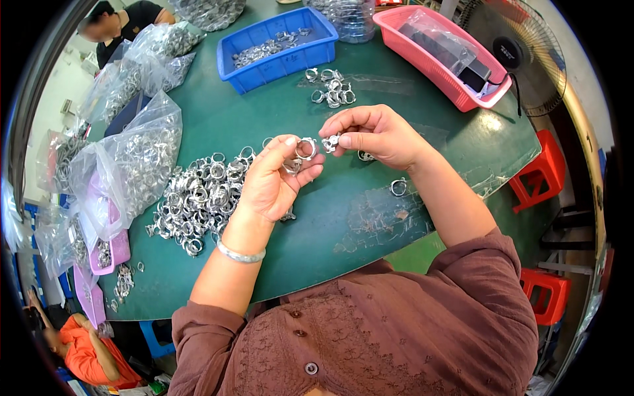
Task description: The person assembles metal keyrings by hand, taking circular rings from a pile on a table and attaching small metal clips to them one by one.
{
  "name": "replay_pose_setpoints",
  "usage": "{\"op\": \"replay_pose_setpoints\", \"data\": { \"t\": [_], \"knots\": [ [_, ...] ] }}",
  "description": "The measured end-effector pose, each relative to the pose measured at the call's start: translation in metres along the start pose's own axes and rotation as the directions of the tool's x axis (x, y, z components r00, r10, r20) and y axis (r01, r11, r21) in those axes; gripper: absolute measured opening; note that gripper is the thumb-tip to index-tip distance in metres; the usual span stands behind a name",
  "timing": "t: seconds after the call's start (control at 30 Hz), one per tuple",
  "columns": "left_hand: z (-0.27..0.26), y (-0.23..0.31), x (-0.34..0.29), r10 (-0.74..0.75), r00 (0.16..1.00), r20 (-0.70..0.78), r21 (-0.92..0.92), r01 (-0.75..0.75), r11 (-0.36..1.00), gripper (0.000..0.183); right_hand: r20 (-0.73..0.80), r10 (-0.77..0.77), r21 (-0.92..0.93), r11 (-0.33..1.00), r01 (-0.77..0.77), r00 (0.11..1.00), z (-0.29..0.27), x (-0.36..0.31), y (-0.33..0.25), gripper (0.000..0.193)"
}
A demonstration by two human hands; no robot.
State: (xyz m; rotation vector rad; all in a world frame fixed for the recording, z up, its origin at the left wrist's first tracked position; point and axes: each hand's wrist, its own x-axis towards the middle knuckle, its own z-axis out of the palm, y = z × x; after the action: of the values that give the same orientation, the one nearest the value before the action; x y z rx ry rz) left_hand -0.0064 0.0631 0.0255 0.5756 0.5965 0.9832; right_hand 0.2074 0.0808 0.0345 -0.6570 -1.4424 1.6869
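Over the green table (277, 274), my left hand (272, 175) pinches a silvery metal ring (306, 149) between thumb and fingers; another ring sits lower against its fingers. Close beside it, my right hand (380, 137) grips a small cluster of silvery metal pieces (331, 142) at its fingertips. Whether the two hands' pieces touch I cannot tell. A large heap of similar metal rings (205, 195) lies left of my left hand, partly behind it. Under my right wrist a ring (365, 156) shows in part, and a single ring (398, 187) lies nearer me.
A small ring pile (334, 90) lies beyond my hands. Farther back stand a blue bin (281, 71) with metal pieces, a pink basket (429, 72) and a fan (515, 53). Plastic bags of rings (148, 142) line the left side. Red stools (543, 168) stand right; two people are at left.
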Motion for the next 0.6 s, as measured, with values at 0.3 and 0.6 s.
{"op": "replay_pose_setpoints", "data": {
  "t": [0.3, 0.6],
  "knots": [
    [0.012, 0.000, -0.005, -0.120, 0.991, -0.052, 0.148, 0.126, 0.981, 0.022, -0.052, -0.190, -0.054, 0.981, 0.187, 0.980, 0.008, -0.002, 0.004, 0.039],
    [0.018, -0.003, -0.005, -0.118, 0.991, -0.068, 0.241, 0.131, 0.962, 0.014, 0.008, -0.426, -0.397, 0.829, 0.394, 0.905, 0.017, -0.002, 0.005, 0.053]
  ]
}}
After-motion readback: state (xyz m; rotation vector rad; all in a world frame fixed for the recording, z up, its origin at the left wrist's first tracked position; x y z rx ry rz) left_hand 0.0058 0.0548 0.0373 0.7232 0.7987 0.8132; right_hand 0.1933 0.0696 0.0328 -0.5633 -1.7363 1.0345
